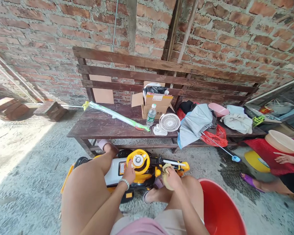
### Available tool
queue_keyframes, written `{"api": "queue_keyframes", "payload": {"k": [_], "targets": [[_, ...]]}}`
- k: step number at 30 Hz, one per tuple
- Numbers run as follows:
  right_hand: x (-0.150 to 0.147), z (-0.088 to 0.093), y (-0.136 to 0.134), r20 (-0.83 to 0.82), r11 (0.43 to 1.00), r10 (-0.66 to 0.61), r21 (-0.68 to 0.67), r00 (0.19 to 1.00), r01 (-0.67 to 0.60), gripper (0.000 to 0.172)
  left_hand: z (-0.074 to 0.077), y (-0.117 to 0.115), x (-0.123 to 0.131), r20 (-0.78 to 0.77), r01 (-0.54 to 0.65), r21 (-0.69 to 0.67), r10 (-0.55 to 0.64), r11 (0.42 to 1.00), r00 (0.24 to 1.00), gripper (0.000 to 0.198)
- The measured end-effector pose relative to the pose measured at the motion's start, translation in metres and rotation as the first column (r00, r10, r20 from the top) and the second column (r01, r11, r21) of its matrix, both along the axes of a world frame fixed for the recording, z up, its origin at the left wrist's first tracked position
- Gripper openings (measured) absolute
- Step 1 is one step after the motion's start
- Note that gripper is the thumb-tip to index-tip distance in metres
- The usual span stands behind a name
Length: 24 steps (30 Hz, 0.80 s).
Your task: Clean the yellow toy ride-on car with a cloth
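Between my knees stands a yellow, white and black ride-on toy vehicle [112, 173]. Its round yellow steering wheel [146, 163] faces up, a white hub in its middle. My left hand [129, 173], with a beaded bracelet on the wrist, is closed on the near left rim of that wheel. A crumpled beige cloth [167, 180] is bunched in my right hand [173, 178], close beside the toy's black and yellow arm [175, 164]. Whether the cloth touches the arm I cannot tell.
A red bucket [222, 209] is at my right knee. The wooden bench [100, 125] ahead carries a cardboard box [147, 109], water bottle [151, 116], small fan [170, 122], folded umbrella [196, 120] and wrapped long bundle [117, 114]. At right, another person's hand [285, 159] is near a pale basin [281, 142].
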State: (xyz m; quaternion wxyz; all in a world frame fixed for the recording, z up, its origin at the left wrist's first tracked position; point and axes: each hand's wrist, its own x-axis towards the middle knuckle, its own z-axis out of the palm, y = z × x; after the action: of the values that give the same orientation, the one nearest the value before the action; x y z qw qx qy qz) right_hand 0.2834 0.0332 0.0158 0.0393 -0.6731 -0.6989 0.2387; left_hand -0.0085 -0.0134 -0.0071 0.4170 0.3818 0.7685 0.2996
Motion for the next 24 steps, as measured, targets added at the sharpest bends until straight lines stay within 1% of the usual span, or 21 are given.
{"api": "queue_keyframes", "payload": {"k": [2, 4, 6, 7, 8, 9, 11, 13, 16, 18, 19, 21, 24], "targets": [[0.013, 0.018, 0.009, -0.123, 1.000, 0.003, 0.028, 0.992, 0.000, 0.038, 0.001, -0.001, 0.000, 0.029, -0.017, -0.029, 0.018, 0.999, 0.999, 0.070], [0.012, 0.038, 0.024, -0.213, 0.995, 0.003, 0.100, 0.977, 0.019, 0.039, 0.001, -0.001, 0.000, 0.062, -0.021, -0.046, 0.023, 0.999, 0.998, 0.073], [-0.004, 0.055, 0.041, -0.236, 0.976, 0.051, 0.218, 0.970, 0.001, 0.044, 0.002, -0.002, -0.001, 0.079, -0.012, -0.028, 0.014, 1.000, 0.997, 0.075], [-0.016, 0.060, 0.049, -0.211, 0.966, 0.076, 0.258, 0.974, -0.020, 0.045, 0.002, -0.002, -0.001, 0.081, -0.005, -0.010, 0.006, 1.000, 0.997, 0.076], [-0.029, 0.063, 0.056, -0.167, 0.963, 0.085, 0.267, 0.982, -0.038, 0.046, 0.002, -0.002, -0.001, 0.080, 0.002, 0.009, -0.003, 1.000, 0.997, 0.076], [-0.041, 0.064, 0.062, -0.110, 0.969, 0.077, 0.244, 0.991, -0.048, 0.044, 0.002, -0.002, -0.001, 0.075, 0.007, 0.026, -0.009, 1.000, 0.997, 0.077], [-0.060, 0.059, 0.068, -0.005, 0.987, 0.044, 0.156, 0.999, -0.042, 0.041, 0.002, -0.002, -0.001, 0.064, 0.011, 0.046, -0.014, 0.999, 0.998, 0.078], [-0.066, 0.049, 0.069, 0.027, 0.993, 0.030, 0.112, 0.999, -0.033, 0.039, 0.002, -0.002, -0.001, 0.062, 0.015, 0.042, -0.018, 0.999, 0.998, 0.079], [-0.055, 0.032, 0.066, -0.081, 0.983, 0.069, 0.178, 0.994, -0.054, 0.040, 0.003, -0.003, -0.001, 0.064, 0.030, 0.026, -0.031, 0.999, 0.997, 0.079], [-0.044, 0.025, 0.066, -0.161, 0.972, 0.105, 0.224, 0.981, -0.067, 0.039, 0.004, -0.004, -0.001, 0.051, 0.044, 0.024, -0.046, 0.999, 0.998, 0.077], [-0.040, 0.023, 0.067, -0.175, 0.971, 0.106, 0.228, 0.979, -0.065, 0.039, 0.005, -0.004, -0.001, 0.044, 0.048, 0.015, -0.048, 0.999, 0.998, 0.075], [-0.034, 0.022, 0.070, -0.144, 0.979, 0.067, 0.201, 0.987, -0.037, 0.038, 0.006, -0.005, -0.002, 0.043, 0.043, -0.005, -0.043, 0.999, 0.998, 0.074], [-0.029, 0.025, 0.074, -0.025, 0.988, -0.041, 0.150, 0.999, 0.044, 0.037, 0.007, -0.006, -0.002, 0.048, 0.026, -0.015, -0.025, 1.000, 0.999, 0.075]]}}
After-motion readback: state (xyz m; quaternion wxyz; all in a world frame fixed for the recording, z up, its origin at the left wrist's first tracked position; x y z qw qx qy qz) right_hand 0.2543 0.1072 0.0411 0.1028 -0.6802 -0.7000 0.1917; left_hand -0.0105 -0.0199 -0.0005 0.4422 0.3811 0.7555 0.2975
